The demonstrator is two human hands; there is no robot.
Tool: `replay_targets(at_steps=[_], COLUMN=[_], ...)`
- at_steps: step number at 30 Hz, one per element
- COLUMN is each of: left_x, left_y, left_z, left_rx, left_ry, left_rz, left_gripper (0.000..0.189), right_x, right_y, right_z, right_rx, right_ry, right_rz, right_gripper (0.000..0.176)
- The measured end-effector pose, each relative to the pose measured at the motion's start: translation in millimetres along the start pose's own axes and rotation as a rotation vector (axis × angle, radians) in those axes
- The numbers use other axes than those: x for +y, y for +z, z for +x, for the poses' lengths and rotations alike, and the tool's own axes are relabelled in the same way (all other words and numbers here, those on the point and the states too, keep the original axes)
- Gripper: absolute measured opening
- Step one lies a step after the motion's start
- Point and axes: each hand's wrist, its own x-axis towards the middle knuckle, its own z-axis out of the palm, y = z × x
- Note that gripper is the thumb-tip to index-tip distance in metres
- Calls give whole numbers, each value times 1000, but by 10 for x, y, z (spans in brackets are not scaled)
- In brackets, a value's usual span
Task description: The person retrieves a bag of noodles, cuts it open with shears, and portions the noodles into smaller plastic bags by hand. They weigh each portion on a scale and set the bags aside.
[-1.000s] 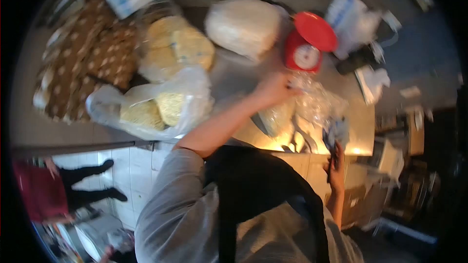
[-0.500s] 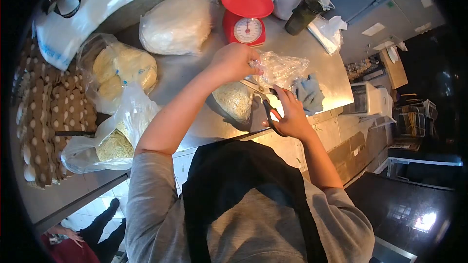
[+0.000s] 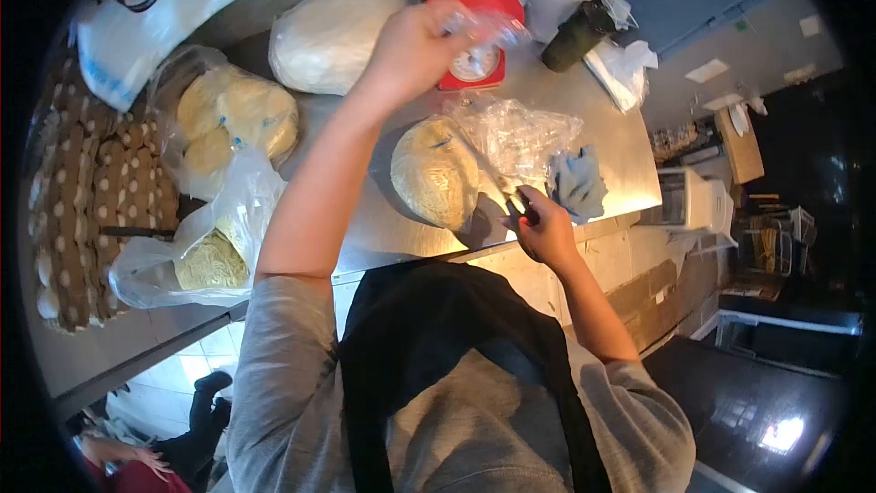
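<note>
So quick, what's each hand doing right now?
Left hand: closed, gripping the top of a crinkled clear plastic bag.
Right hand: closed, holding black-handled metal scissors.

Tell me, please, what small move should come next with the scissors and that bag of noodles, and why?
I would probably snip the plastic bag just above the noodles. The left hand holds its top raised in front of the red scale, while the right hand has the scissors angled against the plastic beside the noodles.
</note>
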Motion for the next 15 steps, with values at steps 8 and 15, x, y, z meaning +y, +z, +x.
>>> replay_targets(at_steps=[8, 15], left_x=[-1435, -1454], left_y=[-129, 274], left_z=[-1141, -1617], left_rx=[451, 169], left_ry=[-615, -929], left_rz=[240, -246], left_gripper=[26, 57], right_x=[502, 158], right_y=[215, 922], right_z=[386, 721], right_rx=[387, -329], right_ry=[-185, 498], right_rz=[-539, 987], right_gripper=[35, 37])
